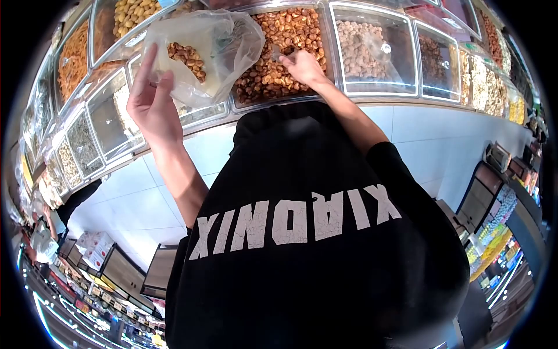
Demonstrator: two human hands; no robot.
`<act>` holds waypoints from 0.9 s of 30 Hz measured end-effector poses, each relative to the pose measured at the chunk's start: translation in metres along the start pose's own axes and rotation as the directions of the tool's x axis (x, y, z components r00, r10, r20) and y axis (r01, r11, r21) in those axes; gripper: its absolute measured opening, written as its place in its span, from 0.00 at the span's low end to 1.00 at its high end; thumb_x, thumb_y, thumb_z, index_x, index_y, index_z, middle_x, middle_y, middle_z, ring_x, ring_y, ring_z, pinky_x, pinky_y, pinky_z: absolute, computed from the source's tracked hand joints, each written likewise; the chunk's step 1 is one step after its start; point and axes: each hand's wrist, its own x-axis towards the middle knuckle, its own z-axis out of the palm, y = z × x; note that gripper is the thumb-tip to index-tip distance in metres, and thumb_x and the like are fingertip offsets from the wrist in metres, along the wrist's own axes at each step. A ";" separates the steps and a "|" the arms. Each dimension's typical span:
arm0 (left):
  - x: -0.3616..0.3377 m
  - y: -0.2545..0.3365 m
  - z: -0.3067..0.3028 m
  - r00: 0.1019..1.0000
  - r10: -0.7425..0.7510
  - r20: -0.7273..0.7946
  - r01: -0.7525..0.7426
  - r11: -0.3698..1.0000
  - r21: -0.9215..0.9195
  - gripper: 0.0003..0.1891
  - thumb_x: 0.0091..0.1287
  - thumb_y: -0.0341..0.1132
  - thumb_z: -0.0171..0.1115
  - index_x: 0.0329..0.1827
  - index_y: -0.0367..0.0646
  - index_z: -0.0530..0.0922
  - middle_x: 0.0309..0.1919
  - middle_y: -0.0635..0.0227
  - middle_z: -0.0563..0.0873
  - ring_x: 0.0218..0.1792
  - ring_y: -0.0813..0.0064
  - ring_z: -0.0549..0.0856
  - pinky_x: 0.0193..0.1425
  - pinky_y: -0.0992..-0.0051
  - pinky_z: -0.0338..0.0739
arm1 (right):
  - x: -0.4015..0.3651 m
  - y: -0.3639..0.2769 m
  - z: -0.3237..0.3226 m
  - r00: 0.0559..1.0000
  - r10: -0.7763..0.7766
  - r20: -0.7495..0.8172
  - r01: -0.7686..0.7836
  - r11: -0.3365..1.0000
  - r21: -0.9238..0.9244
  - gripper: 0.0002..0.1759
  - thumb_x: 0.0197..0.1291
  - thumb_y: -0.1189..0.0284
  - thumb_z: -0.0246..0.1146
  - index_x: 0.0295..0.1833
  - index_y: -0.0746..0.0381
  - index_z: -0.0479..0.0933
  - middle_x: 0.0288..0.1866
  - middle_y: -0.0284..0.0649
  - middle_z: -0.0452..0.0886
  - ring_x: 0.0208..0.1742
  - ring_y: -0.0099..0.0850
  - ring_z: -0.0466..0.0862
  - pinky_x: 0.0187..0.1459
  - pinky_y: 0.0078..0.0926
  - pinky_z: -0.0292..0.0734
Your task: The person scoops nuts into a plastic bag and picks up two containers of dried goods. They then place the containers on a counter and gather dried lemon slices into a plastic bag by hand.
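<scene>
My left hand (154, 107) holds a clear plastic bag (235, 43) at its left side, with the thumb and a finger stretched along it. Inside the bag lies a small heap of brown roasted beans (187, 60). To the right, my right hand (305, 67) reaches into an open bin (327, 41) full of the same glossy brown beans (290, 26). Its fingers are closed on what looks like a small clear scoop (276, 53), mostly hidden by the hand and beans.
Lidded clear bins (378, 49) of other dry snacks run along both sides. At the upper left is a bin of pale nuts (133, 16). White tiled counter front (430, 131) stands below the bins. Another person (43, 241) is at the far left. Shelves (116, 270) stand behind.
</scene>
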 end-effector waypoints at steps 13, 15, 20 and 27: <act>-0.026 -0.010 0.027 0.995 0.051 0.081 -0.069 0.970 0.235 0.30 0.62 0.15 0.62 0.70 0.39 0.77 0.37 0.78 0.79 0.37 0.89 0.75 0.46 0.86 0.70 | -0.116 0.035 -0.103 0.990 -0.133 0.043 0.101 0.893 0.439 0.16 0.74 0.63 0.63 0.35 0.62 0.84 0.19 0.23 0.73 0.18 0.12 0.64 0.21 0.17 0.56; -0.025 -0.015 0.028 0.993 0.044 0.114 -0.070 0.968 0.239 0.31 0.61 0.15 0.62 0.71 0.39 0.77 0.38 0.77 0.80 0.38 0.89 0.76 0.48 0.86 0.70 | -0.127 0.037 -0.119 0.988 -0.151 0.044 0.113 0.877 0.468 0.15 0.74 0.64 0.63 0.35 0.62 0.84 0.19 0.24 0.74 0.17 0.11 0.63 0.20 0.15 0.54; -0.022 -0.017 0.032 0.983 0.038 0.181 -0.082 0.966 0.246 0.34 0.59 0.15 0.59 0.73 0.38 0.74 0.51 0.71 0.83 0.39 0.87 0.75 0.51 0.84 0.74 | -0.162 0.009 -0.170 0.986 -0.167 0.020 0.138 0.872 0.469 0.12 0.74 0.67 0.63 0.41 0.64 0.85 0.19 0.26 0.75 0.17 0.11 0.64 0.19 0.14 0.55; -0.031 -0.019 0.035 0.975 0.052 0.215 -0.096 0.975 0.201 0.39 0.56 0.14 0.59 0.76 0.38 0.70 0.49 0.71 0.82 0.40 0.86 0.77 0.57 0.81 0.75 | -0.164 -0.042 -0.179 0.922 -0.387 0.007 0.349 0.838 0.419 0.11 0.69 0.74 0.61 0.50 0.66 0.86 0.19 0.29 0.77 0.16 0.12 0.67 0.18 0.15 0.58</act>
